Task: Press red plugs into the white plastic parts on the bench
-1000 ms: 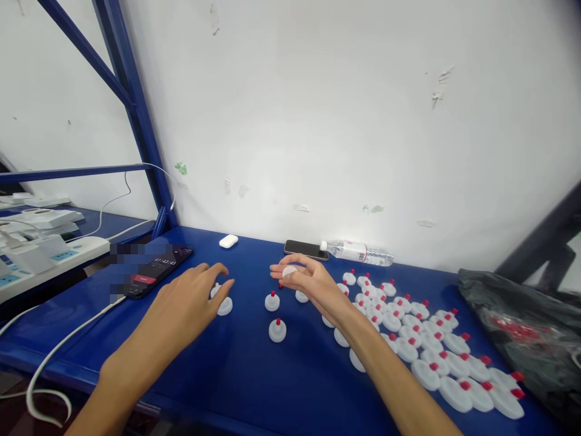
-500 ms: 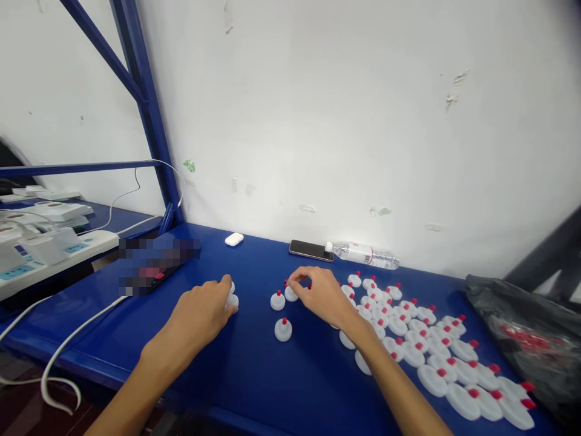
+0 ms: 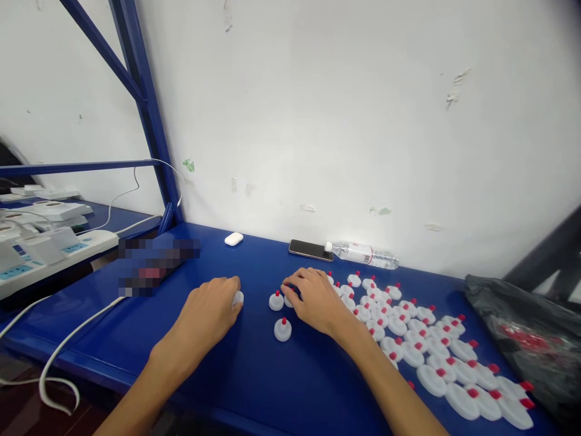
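Note:
My left hand (image 3: 215,309) is closed around a white plastic cap (image 3: 238,298), of which only the right edge shows past the thumb and fingers. Over a white cap with a red tip (image 3: 287,299) my right hand (image 3: 313,300) is bent, its thumb and fingers closed about the tip and hiding most of it. Just left of that stands another red-tipped cap (image 3: 276,301), upright on the blue table. A third one (image 3: 282,330) stands nearer me, apart from both hands.
Several more red-tipped white caps (image 3: 415,354) spread over the right side of the blue table (image 3: 254,387). Along the wall lie a white case (image 3: 233,239), a phone (image 3: 311,250) and a clear bottle (image 3: 363,255). A dark bag (image 3: 521,339) is far right; a white cable (image 3: 82,330) hangs left.
My left hand has moved slightly right with the white cap. My right hand has shifted a little left and lower onto the red-tipped cap, which moved slightly left.

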`<state>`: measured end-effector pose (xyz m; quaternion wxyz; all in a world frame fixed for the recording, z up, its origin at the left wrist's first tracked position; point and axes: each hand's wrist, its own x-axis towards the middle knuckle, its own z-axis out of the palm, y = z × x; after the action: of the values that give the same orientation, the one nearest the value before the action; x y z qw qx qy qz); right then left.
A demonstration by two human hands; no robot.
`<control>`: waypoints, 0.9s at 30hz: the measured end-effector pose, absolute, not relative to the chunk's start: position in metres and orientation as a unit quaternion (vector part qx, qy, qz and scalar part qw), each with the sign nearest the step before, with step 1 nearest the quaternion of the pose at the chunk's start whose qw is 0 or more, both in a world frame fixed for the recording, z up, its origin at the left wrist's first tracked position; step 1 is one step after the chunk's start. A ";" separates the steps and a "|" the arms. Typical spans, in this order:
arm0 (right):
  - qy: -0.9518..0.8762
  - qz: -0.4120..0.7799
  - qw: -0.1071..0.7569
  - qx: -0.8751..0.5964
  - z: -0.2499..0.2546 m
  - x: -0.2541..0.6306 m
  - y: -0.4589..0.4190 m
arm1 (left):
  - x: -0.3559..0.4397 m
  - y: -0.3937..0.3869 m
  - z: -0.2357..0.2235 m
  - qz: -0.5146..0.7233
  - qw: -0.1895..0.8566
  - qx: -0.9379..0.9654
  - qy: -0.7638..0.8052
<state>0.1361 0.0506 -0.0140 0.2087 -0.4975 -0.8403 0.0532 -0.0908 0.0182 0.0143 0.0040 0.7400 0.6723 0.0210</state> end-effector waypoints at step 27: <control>-0.843 0.032 0.150 -0.516 -0.010 0.135 0.048 | -0.062 0.034 -0.007 0.215 -0.001 0.736 0.642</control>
<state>0.1351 0.0476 -0.0095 0.1505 -0.5156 -0.8429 0.0316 -0.0618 0.0341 -0.0069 -0.0007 0.7359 0.6421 0.2149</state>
